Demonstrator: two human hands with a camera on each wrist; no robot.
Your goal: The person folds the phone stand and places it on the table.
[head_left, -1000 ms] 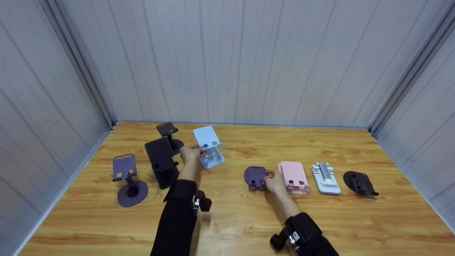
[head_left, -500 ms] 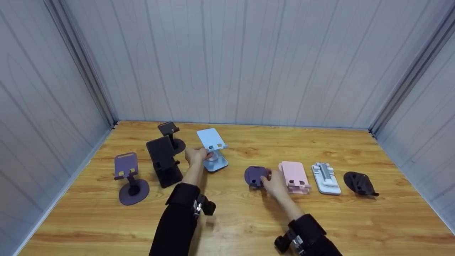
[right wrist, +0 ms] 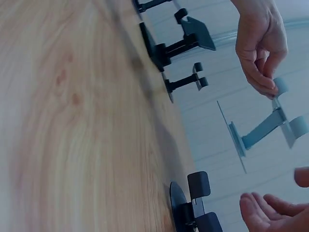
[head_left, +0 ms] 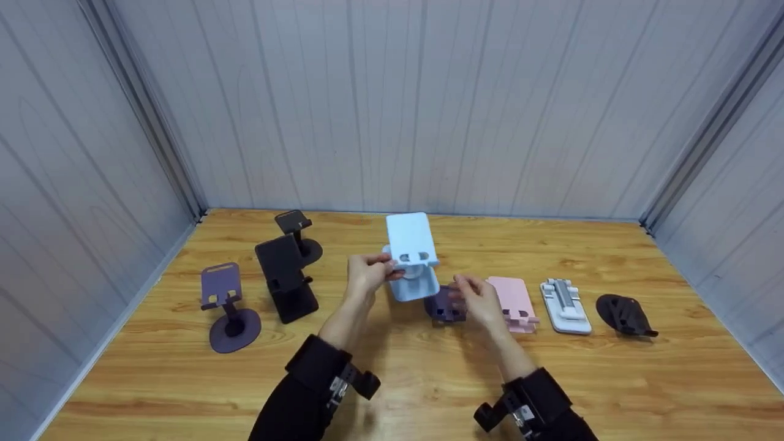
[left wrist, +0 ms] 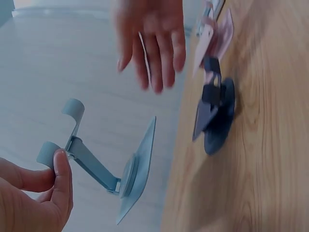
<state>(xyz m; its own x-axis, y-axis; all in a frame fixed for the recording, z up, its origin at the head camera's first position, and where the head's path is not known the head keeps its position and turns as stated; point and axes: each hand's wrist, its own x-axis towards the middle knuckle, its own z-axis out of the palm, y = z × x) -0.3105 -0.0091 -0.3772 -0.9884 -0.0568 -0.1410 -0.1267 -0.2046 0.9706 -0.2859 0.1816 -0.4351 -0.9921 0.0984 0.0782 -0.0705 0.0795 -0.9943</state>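
My left hand [head_left: 367, 275] pinches a light blue phone stand [head_left: 410, 233] by one of its front hooks. In the left wrist view the stand's base plate [left wrist: 140, 176] hangs in the air, apart from the wooden table. Thumb and fingertips grip the hook from the side. My right hand [head_left: 481, 301] is held above the table with its fingers extended, holding nothing. Below it lies a folded dark purple phone stand [head_left: 440, 306], partly hidden by that hand and the blue stand. The right wrist view also shows the blue stand's arm [right wrist: 263, 130] close above my right fingers.
On the left stand an unfolded purple phone stand [head_left: 222, 286], a large black one [head_left: 282, 263] and a small black one [head_left: 294, 222]. To the right lie folded pink [head_left: 511, 294], white [head_left: 562, 306] and black [head_left: 621, 313] stands. Pale panels [head_left: 392, 110] enclose the table.
My left hand has lifted the light blue phone stand off the table and carried it right. My right hand has let go of the folded purple stand and straightened its fingers.
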